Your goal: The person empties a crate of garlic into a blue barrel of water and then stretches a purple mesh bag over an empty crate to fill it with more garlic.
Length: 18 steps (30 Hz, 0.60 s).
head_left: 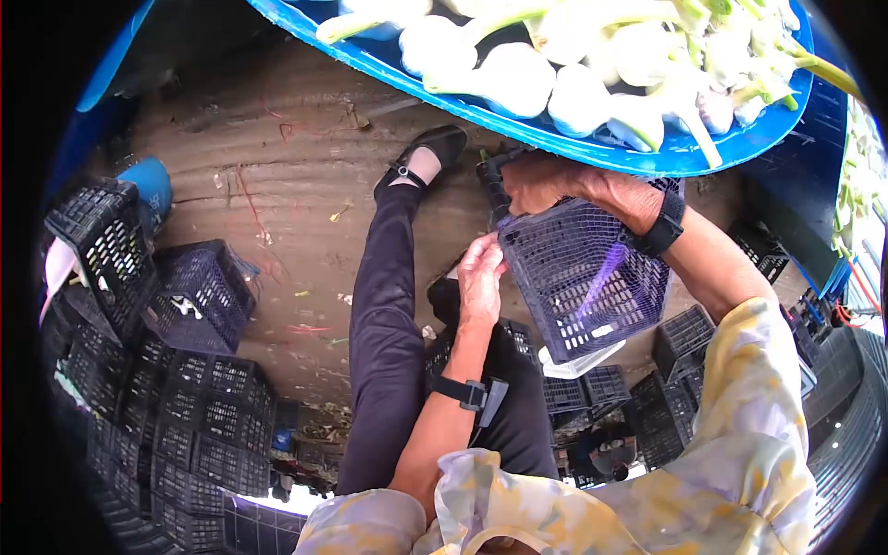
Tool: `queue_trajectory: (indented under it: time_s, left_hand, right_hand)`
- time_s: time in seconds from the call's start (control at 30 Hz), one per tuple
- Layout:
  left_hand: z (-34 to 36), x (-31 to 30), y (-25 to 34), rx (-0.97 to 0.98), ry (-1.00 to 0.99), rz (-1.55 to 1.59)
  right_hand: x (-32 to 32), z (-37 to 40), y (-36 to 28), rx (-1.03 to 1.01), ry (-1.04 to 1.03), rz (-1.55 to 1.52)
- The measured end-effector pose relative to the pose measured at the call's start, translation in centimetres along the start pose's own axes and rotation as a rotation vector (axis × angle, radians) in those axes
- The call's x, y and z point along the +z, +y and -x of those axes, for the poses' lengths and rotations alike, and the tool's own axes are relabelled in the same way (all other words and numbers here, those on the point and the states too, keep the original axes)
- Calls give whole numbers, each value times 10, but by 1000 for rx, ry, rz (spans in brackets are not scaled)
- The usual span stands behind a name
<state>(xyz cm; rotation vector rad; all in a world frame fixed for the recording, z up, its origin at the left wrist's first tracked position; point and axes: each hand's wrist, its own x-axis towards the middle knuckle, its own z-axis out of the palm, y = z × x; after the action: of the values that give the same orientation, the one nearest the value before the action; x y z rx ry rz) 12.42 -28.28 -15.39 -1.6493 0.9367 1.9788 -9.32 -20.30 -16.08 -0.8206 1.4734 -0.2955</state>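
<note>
A dark plastic crate [638,319] stands in front of my right leg, with a purple mesh net [592,245] stretched over it. My left hand [481,276] pinches the net's edge at the crate's near left side, thumb and fingers together. My right hand [541,182] is closed at the crate's upper left corner, gripping the net by the rim; its fingertips are partly hidden. Just above this hand is a blue tub [444,104] heaped with garlic bulbs [518,79] with trimmed green stems.
Stacks of black crates [199,416] stand at the left, with a single crate [199,301] nearer. A blue bucket [148,190] sits behind them. More crates [680,342] lie at the right. The dirt floor [296,213] holds scraps and red string. More garlic [860,203] shows at the far right.
</note>
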Motion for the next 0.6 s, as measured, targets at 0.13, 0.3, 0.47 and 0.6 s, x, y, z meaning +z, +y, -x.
queue_trajectory:
  time_s: [0.13,0.3,0.47,0.6]
  left_hand:
    - [-3,-23,13,-94,-213,116]
    - [-17,-28,1,12,-278,-152]
    - [-13,-7,16,-65,-171,52]
    - [-15,-6,18,-111,-240,-78]
  right_hand:
    - [8,-7,2,-44,-42,177]
    - [34,-19,26,-73,126,-436]
    - [44,-13,36,-110,196,-594]
    - [48,-18,30,-121,217,-734]
